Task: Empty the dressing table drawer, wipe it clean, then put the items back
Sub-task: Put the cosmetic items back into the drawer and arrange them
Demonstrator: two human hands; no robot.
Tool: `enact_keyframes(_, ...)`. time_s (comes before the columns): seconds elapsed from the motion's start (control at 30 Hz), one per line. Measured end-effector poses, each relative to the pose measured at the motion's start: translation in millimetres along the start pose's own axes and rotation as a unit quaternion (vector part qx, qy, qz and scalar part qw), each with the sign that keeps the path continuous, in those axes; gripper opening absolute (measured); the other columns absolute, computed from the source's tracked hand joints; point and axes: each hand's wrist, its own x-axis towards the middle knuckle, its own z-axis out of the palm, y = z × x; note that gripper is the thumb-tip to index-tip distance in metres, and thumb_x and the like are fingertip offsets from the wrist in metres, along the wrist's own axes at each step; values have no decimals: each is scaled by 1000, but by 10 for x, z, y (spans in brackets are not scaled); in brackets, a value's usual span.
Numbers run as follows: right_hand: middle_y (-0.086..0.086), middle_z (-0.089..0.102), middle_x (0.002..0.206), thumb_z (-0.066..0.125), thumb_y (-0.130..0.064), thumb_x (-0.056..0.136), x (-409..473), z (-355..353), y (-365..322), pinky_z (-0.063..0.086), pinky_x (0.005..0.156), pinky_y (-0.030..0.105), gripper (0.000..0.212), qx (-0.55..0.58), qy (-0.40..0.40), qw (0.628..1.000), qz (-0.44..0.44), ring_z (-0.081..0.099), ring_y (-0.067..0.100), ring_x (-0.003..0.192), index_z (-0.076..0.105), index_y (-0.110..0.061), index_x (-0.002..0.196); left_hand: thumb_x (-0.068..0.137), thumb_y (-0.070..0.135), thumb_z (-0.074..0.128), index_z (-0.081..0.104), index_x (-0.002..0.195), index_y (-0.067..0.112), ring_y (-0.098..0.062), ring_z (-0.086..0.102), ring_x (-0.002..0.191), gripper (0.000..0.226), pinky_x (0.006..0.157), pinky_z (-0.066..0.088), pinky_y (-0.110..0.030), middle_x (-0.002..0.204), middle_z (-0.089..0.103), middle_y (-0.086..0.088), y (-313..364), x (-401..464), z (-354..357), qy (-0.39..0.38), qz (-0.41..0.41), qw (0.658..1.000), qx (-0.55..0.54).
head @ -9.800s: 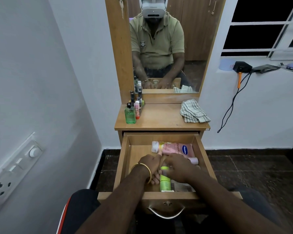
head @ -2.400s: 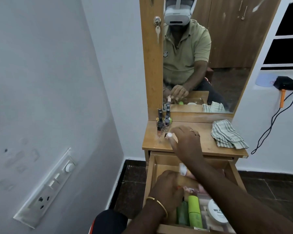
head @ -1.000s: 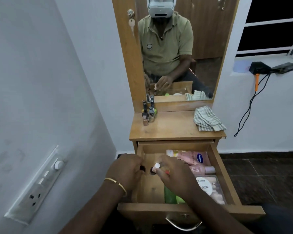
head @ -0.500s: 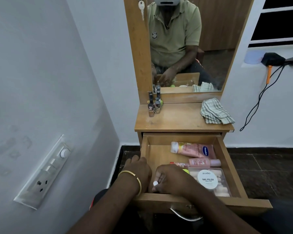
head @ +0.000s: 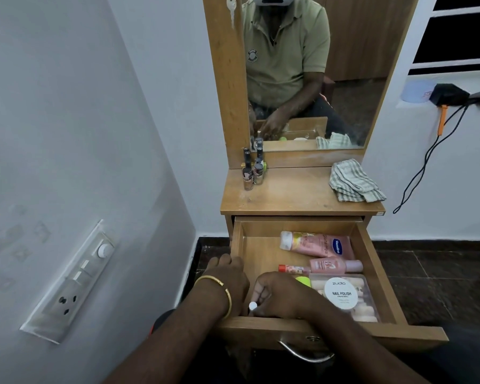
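The wooden drawer (head: 297, 228) stands pulled out under the dressing table top (head: 297, 195). A pink Vaseline tube (head: 316, 243), a pink bottle (head: 336, 266), a small red-capped tube (head: 293, 268), a green item (head: 303, 280) and a round nail polish wipes tub (head: 341, 293) on a clear box (head: 367, 310) lie in its right half. My right hand (head: 283, 297) is at the drawer's front left, closed around a small white-capped bottle (head: 252, 305). My left hand (head: 230, 281) lies over the drawer's left wall, its palm hidden.
Several nail polish bottles (head: 252, 173) stand at the table top's back left, and a folded checked cloth (head: 354, 185) lies at its right. A mirror (head: 302, 73) rises behind. A switch panel (head: 70, 284) is on the left wall; a black cable (head: 427, 162) hangs at the right.
The green bottle and the pink one have left the table top since the first frame. My right hand brought the white-capped bottle from the table top down into the drawer's front left.
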Motion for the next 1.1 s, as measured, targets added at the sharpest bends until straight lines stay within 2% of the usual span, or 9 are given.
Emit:
enact_keyframes(0.3,-3,76,93,78,-22,79,47,24,-35,58,89,38,11,11,-49,999,14,72,11,88,70,-27,85,86,45,60,68,117,29,-34,37,123,35,107,31,-47,130,40,-8,-58,-8,-67,-62,3,998,-16)
enact_keyframes(0.43,0,76,98,74,-14,81,63,18,-52,57,91,39,18,13,-65,997,28,71,14,94,68,-29,88,84,38,66,57,129,35,-30,42,124,46,105,34,-44,130,40,-5,-225,-58,-106,-30,-5,998,-56)
enact_keyframes(0.53,0,75,100,74,-11,79,53,4,-57,57,92,38,25,29,-70,996,44,70,13,95,67,-27,96,92,31,55,55,131,37,-27,42,125,39,107,34,-43,133,43,-2,-338,-71,-76,14,-5,994,-109)
enact_keyframes(0.63,-1,72,103,81,-14,72,49,-51,-57,57,91,38,38,46,-47,996,55,69,15,97,63,-27,104,92,32,54,59,126,33,-22,46,121,34,104,38,-37,128,50,2,-415,-48,-49,67,6,984,-165)
enact_keyframes(0.73,1,68,104,82,-12,72,61,-176,-84,57,88,36,38,63,11,997,50,67,16,97,64,-27,101,89,32,60,66,115,27,-18,54,111,27,94,44,-29,116,57,4,-483,34,-76,125,14,969,-212)
enact_keyframes(0.83,-5,68,93,81,-20,77,95,-404,-153,58,80,33,25,43,118,992,31,66,10,86,65,-28,94,87,39,61,64,101,24,-18,58,101,20,82,44,-27,97,55,5,-529,155,-188,193,11,948,-254)
enact_keyframes(0.9,-10,66,89,76,-29,81,145,-594,-227,54,70,27,18,-26,227,973,23,62,4,80,62,-33,91,88,42,59,64,108,25,-17,56,104,26,87,46,-30,103,58,5,-559,257,-302,243,-2,929,-279)
enact_keyframes(1.0,-13,62,100,71,-35,84,324,-891,-354,47,67,27,27,-140,376,916,-5,59,6,85,58,-34,108,91,40,58,59,124,25,-16,54,111,36,94,46,-32,119,59,2,-592,439,-530,316,-34,904,-287)
enact_keyframes(1.1,-3,58,118,71,-32,84,630,-1164,-450,52,78,36,47,-229,417,879,-31,59,19,104,51,-30,126,91,34,58,59,119,26,-21,57,107,29,90,49,-36,121,56,2,-618,659,-752,351,-68,886,-294)
